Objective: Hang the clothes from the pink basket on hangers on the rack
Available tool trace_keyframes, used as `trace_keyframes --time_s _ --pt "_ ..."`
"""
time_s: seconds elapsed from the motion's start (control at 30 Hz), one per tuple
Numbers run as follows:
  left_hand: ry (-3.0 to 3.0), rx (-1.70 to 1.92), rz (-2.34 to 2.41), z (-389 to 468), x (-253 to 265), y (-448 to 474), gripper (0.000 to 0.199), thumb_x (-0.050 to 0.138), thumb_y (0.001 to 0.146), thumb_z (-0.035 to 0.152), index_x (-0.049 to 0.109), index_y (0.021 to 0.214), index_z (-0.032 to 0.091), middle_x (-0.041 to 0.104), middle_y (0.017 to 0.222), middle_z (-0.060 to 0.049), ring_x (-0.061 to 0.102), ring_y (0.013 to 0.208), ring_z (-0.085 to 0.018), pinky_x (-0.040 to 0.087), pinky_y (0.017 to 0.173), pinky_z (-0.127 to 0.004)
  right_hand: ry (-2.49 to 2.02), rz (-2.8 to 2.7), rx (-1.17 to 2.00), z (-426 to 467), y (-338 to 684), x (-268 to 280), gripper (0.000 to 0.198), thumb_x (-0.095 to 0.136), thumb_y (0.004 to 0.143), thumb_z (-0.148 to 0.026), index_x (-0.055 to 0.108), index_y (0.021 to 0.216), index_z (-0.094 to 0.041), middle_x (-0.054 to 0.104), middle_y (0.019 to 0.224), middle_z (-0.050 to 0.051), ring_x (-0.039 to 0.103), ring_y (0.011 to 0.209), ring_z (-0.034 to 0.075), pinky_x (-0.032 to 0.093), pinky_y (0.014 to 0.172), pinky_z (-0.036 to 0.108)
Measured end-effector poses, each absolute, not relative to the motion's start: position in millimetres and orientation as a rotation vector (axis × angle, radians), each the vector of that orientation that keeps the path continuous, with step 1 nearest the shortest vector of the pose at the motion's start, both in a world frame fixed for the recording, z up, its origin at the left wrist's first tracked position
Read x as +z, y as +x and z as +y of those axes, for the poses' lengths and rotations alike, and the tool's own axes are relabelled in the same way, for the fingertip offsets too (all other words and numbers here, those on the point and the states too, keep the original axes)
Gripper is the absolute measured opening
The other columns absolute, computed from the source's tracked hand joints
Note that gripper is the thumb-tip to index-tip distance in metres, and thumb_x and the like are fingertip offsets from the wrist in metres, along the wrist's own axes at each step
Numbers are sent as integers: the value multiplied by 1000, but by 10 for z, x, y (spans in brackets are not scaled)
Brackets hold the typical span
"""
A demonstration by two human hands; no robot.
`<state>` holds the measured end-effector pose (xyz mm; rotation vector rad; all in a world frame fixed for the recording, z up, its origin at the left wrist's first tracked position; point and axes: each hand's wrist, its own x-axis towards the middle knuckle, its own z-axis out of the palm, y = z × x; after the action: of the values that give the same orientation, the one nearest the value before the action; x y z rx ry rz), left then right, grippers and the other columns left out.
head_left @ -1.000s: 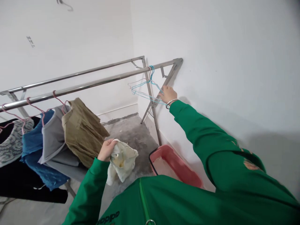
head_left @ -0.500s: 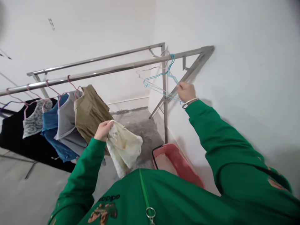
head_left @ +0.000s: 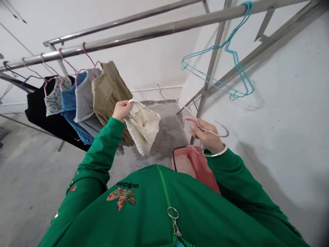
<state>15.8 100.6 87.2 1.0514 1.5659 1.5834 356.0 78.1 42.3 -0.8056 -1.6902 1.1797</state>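
My left hand (head_left: pixel 122 110) pinches the upper edge of a cream-white garment (head_left: pixel 144 125), which hangs bunched below the fingers. Off to the right, my right hand (head_left: pixel 205 133) is closed around a pale wire clothes hanger (head_left: pixel 187 109) near its hook, and the hook curves out past the wrist side. The hanger's frame stretches leftward toward the garment without touching it. Just left of my left hand hangs a khaki top (head_left: pixel 109 92). Above my right hand, blue wire hangers (head_left: pixel 218 68) dangle from the rail.
A metal rail (head_left: pixel 144 36) of the drying rack crosses the view. A grey top (head_left: pixel 84 99), a blue top (head_left: pixel 69 99), a lace top (head_left: pixel 52 103) and a black garment (head_left: pixel 36 106) hang from it. A pink basket (head_left: pixel 205 168) stands on the floor below, beside the white wall (head_left: pixel 290 113).
My right hand has come down from the rail, bringing the pale hanger off it. The blue hangers stay on the rail. The cream-white garment remains in my left hand; the view has shifted.
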Motion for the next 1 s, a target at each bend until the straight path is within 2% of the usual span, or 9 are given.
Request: trace_keyframes --time_s 0.1,0.23,0.33,0.53,0.73,0.83,1.0 --pt "1178 1525 1766 975 904 157 19 68 71 27 65 59 12 52 49 3 42 47 -8 31 45 -19 -745 -1814 1382 689 3618 568 51 50 90 -49 52 131 -18 43 55 -5 35 45 9 27 44 23" --pt "1350 1438 1877 934 867 147 22 59 76 30 66 65 12 48 51 3 41 50 -9 30 48 -20 -748 -1975 1620 626 3432 568 56 41 93 -53 55 125 -10 43 54 -5 34 46 7 27 45 22" --pt "1597 1282 1976 871 857 198 24 53 81 30 67 72 13 50 57 2 45 56 -11 32 53 -21 -766 -2041 1648 646 3129 487 53 40 94 -52 57 121 -9 42 54 -5 35 47 7 29 48 21" --pt "2250 534 2355 639 992 435 19 50 85 21 68 81 17 61 85 -6 59 81 -20 34 60 -28 -714 -2014 1561 747 2756 468 46 42 92 -50 59 108 -10 42 51 -6 36 47 6 30 50 21" --pt "2482 2 2337 543 854 677 27 39 91 20 66 95 18 61 100 -11 61 86 -25 33 57 -32 -717 -1869 1544 808 2542 353 42 47 88 -52 60 88 -12 42 49 -6 33 44 5 26 46 21" --pt "2439 -68 2368 566 803 607 27 37 91 16 64 96 17 60 102 -12 61 86 -25 32 56 -32 -675 -1842 1611 857 2555 295 39 50 87 -50 59 85 -12 41 48 -7 32 42 4 25 44 20" --pt "2113 155 2623 655 948 212 22 43 89 16 65 91 16 60 101 -10 58 88 -23 36 63 -32 -729 -1896 1751 832 2989 410 37 51 89 -48 60 95 -12 42 50 -7 31 41 4 23 40 19"
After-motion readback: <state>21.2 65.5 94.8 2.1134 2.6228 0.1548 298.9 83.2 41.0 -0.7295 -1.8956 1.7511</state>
